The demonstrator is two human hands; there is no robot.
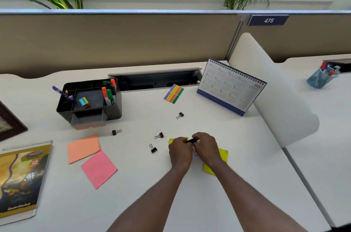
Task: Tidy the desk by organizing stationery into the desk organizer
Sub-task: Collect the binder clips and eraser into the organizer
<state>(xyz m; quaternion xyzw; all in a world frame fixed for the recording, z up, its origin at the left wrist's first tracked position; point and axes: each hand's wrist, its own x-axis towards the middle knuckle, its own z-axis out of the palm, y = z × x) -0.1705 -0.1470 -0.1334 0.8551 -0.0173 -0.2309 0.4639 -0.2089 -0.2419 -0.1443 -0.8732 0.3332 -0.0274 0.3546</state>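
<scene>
Both hands meet over a yellow sticky-note pad [223, 155] at the desk's middle right. My right hand [206, 148] pinches a black binder clip [192, 140] at the pad's top edge, and my left hand [179, 151] grips the pad beside it. The black desk organizer [114, 107] stands at the left rear, holding markers [108, 94], pens [60, 92] and an eraser [84, 102]. Several loose binder clips lie on the desk: one [116, 132] in front of the organizer, one [159, 135] left of my hands and one [153, 149] nearer me. An orange pad [83, 148] and a pink pad [99, 169] lie at the left.
Coloured index tabs [173, 93] and another clip [180, 115] lie further back. A desk calendar [230, 87] stands at the right rear by an open cable tray [155, 79]. A spiral notebook [20, 178] and a picture frame [9, 123] occupy the left edge. A white divider [275, 89] bounds the right.
</scene>
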